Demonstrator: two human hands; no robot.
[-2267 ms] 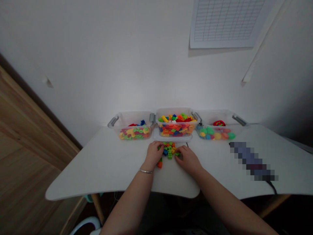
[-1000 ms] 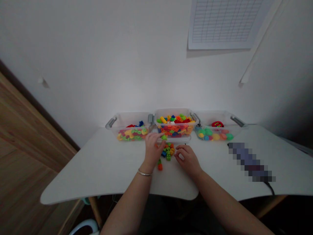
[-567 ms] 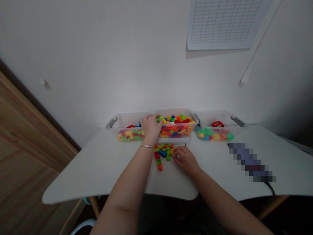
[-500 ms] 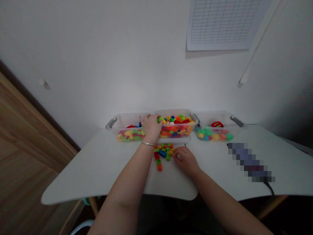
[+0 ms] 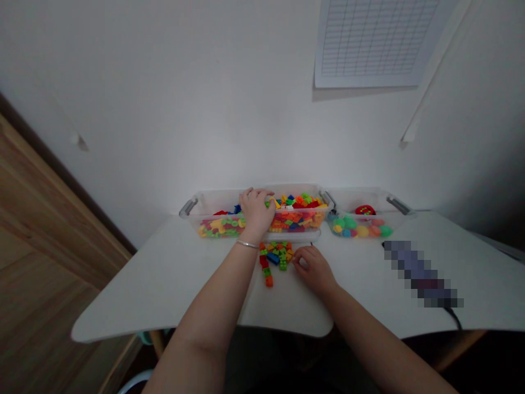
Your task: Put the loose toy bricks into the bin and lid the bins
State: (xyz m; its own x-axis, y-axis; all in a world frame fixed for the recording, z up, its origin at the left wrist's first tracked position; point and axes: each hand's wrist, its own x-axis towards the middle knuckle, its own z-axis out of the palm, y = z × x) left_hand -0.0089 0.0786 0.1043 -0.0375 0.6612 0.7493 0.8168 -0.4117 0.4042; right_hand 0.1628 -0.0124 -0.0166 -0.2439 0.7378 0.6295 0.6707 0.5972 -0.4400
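Observation:
My left hand hangs over the adjoining rims of the left clear plastic bin and the middle clear bin, fingers curled down beside a lime-green brick. Whether it grips anything is hidden. The middle bin is heaped with colourful toy bricks. My right hand rests on the table, fingers lightly curled and empty, just right of a loose pile of toy bricks. A short trail of red, green and orange bricks runs from that pile towards me.
A third clear bin holds coloured balls and a red object. The bins stand along the back of a white table. A pixelated object with a black cable lies at right. A wooden panel stands at left.
My left hand has moved forward from the brick pile to the rims of the bins. The pile now spreads less under my hands, and my right hand has barely moved.

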